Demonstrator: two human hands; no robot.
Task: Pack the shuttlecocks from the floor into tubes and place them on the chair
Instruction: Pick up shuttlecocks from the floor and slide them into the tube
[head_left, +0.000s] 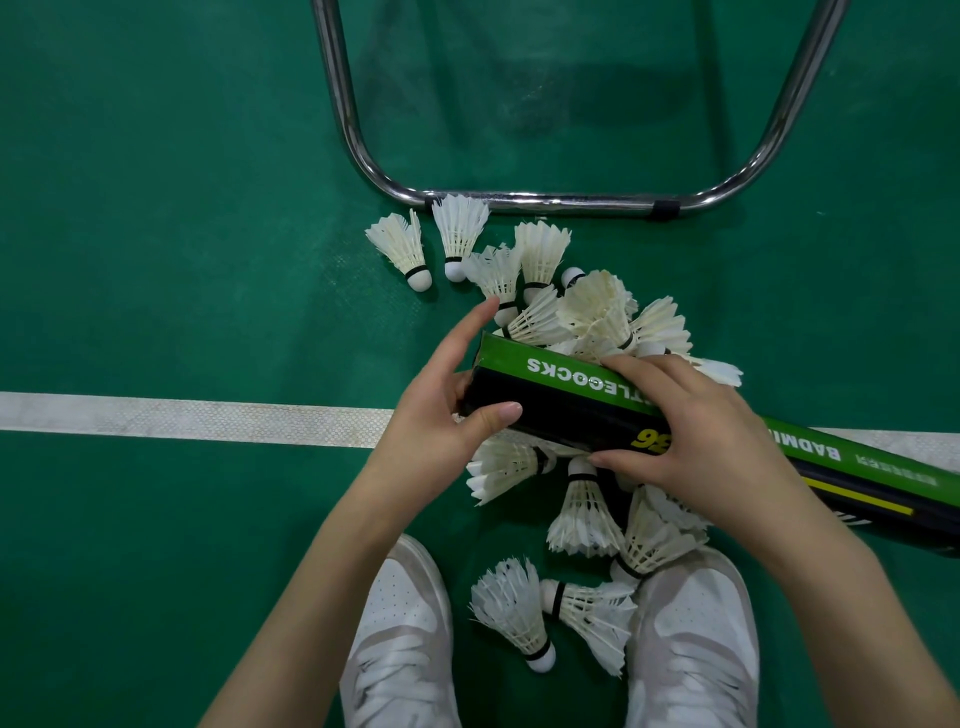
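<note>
- Two hands hold one green-and-black shuttlecock tube (582, 410) above a green court floor (156, 234), with the tube lying level over a pile of white feather shuttlecocks (597, 312).
- Your left hand (447, 410) sits at the tube's near end, thumb pressed against the black side and index finger stretched past the tube's top edge; whether the other fingers cup the end, you cannot tell from this view.
- Your right hand (691, 431) is clamped over the tube's middle, fingers curled across the green face and thumb under the black side.
- Most of the shuttlecocks lie heaped behind and beneath the tube; two more (405, 249) lie apart beyond the tube's left end, just beside the chrome chair frame (519, 199).
- Another pair (550, 613) lies below the tube, between your white sneakers (400, 639).
- One white court line (182, 418) runs across the floor and passes under the tube.
- Behind the tube, the chair frame's bent bar rests on the floor.
</note>
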